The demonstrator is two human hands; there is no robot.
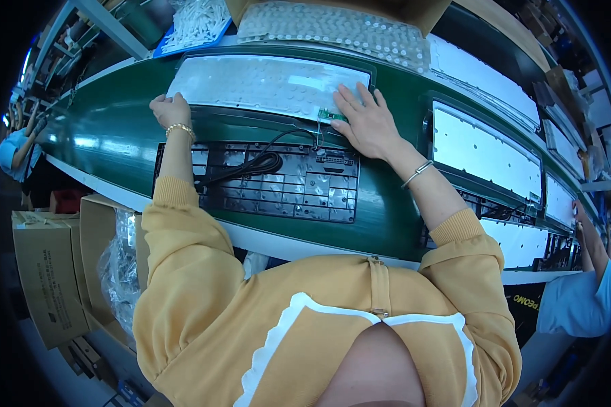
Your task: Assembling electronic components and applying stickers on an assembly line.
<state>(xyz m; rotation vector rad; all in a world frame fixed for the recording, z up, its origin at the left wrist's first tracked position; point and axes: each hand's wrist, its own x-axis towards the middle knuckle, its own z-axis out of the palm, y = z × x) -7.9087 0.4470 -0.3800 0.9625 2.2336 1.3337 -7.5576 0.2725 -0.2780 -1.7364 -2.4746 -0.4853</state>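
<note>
A pale translucent membrane sheet (251,80) with rows of faint round spots lies in a dark keyboard frame. At its left end my left hand (172,110) is closed, fingers curled by the sheet's corner; what they hold, if anything, is hidden. My right hand (368,127) rests flat and spread over the sheet's right end. A small green circuit board (330,114) with thin wires sits beside my right thumb. Nearer to me lies a black keyboard shell (299,190), inner side up, with a bundled black cable (251,166) across it.
The green conveyor belt (95,136) runs under everything. Clear dimpled sheets (332,30) and a blue tray (193,30) of white pieces stand beyond. More keyboard parts (485,146) lie to the right, near another person's arm (590,241). Cardboard boxes (47,278) stand lower left.
</note>
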